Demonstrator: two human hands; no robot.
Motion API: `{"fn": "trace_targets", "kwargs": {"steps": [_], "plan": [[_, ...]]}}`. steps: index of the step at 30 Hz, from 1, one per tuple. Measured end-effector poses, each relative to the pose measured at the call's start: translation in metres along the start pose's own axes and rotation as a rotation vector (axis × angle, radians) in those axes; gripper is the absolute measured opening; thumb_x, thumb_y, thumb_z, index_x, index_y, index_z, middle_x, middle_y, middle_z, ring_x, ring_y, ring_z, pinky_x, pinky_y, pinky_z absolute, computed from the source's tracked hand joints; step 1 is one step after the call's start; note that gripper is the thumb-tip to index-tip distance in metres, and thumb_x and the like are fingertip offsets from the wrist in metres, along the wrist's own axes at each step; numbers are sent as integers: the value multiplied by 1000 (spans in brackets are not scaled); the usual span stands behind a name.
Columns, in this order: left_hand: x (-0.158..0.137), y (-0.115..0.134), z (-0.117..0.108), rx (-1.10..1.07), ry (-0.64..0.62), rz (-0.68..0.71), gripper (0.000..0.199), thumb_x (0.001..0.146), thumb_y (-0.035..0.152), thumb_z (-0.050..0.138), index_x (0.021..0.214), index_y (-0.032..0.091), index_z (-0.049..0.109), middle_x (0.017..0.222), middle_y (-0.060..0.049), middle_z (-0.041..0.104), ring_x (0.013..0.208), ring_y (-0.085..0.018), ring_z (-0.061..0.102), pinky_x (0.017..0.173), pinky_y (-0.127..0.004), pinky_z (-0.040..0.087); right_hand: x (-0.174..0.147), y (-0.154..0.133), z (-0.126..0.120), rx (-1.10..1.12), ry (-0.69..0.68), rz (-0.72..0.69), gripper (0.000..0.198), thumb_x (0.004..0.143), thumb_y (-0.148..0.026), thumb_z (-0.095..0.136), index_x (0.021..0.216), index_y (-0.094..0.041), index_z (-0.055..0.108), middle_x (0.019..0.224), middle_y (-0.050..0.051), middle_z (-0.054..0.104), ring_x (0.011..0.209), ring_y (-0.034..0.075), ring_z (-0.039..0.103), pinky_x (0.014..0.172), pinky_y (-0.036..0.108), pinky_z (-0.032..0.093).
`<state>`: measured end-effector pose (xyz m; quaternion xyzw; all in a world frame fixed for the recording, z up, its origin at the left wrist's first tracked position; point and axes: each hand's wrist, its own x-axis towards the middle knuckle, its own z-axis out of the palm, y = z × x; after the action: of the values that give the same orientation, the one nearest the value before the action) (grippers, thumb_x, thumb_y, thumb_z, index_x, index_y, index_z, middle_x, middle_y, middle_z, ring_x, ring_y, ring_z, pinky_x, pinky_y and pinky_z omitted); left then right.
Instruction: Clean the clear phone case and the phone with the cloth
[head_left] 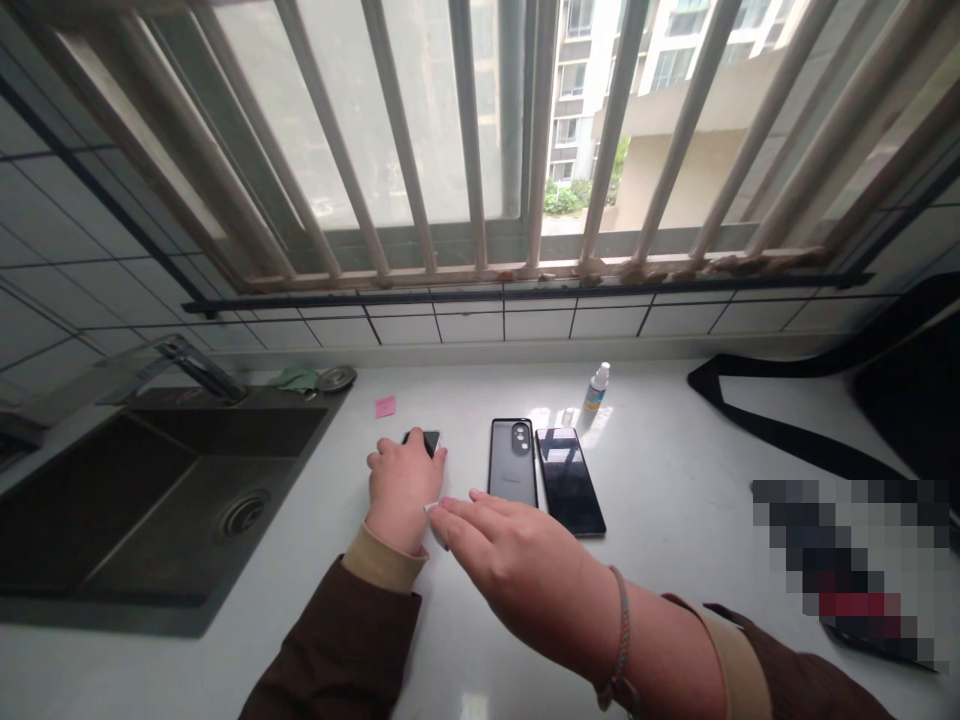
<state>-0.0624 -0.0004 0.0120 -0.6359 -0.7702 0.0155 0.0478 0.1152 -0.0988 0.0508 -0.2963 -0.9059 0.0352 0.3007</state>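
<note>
My left hand [406,488] is closed over a dark phone [430,441] that lies on the counter, its fingers and thumb at the sides. Only the far end of that phone shows past the fingers. Just right of it, my right hand [491,545] has its fingers pressed together on a small white wipe [432,511], close to the left wrist. Most of the wipe is hidden under the fingers. Beyond the right hand lie a grey phone case [511,470] with a camera cutout and, beside it, a second phone [570,483] with its black screen up.
A small white spray bottle [597,388] stands behind the second phone. A pink sticky note [385,407] lies farther left. The dark sink [187,610] with its faucet [202,368] takes up the left side. A black strap [757,405] and a blurred-out item lie at right.
</note>
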Motion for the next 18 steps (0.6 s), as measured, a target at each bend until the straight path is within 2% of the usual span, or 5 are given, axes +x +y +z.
{"fn": "trace_targets", "kwargs": {"steps": [4, 8, 11, 15, 18], "plan": [[-2, 6, 0, -44, 13, 50, 48, 100, 54, 55, 127, 16, 66, 109, -22, 67, 100, -38, 66, 88, -45, 48, 5, 0, -4, -9, -184, 69, 32, 102, -3, 46, 124, -7, 69, 117, 15, 78, 101, 26, 75, 105, 42, 59], [-12, 20, 4, -92, 63, 142, 46, 99, 56, 57, 125, 19, 67, 106, -18, 65, 98, -37, 67, 87, -42, 48, 7, 6, -8, -62, -476, 257, 25, 98, -1, 51, 107, -11, 72, 97, 12, 77, 86, 27, 76, 81, 39, 64], [-19, 27, 4, -90, 84, 172, 45, 99, 56, 59, 124, 20, 67, 106, -18, 65, 100, -37, 67, 86, -40, 48, 6, 13, -7, -107, -652, 338, 23, 98, -3, 52, 103, -10, 73, 95, 15, 78, 86, 29, 77, 77, 39, 62], [-21, 28, 1, -85, 68, 147, 46, 99, 58, 57, 121, 20, 68, 104, -17, 66, 100, -37, 67, 84, -40, 49, 3, 17, -4, -138, -715, 377, 22, 99, -7, 55, 104, -11, 75, 98, 15, 78, 88, 30, 76, 77, 41, 60], [-20, 28, -1, -88, 65, 124, 48, 98, 59, 58, 121, 18, 67, 102, -18, 67, 98, -37, 68, 85, -41, 49, 0, 19, 2, -161, -686, 321, 18, 99, -9, 59, 101, -13, 76, 100, 14, 75, 90, 30, 72, 76, 42, 59]]}}
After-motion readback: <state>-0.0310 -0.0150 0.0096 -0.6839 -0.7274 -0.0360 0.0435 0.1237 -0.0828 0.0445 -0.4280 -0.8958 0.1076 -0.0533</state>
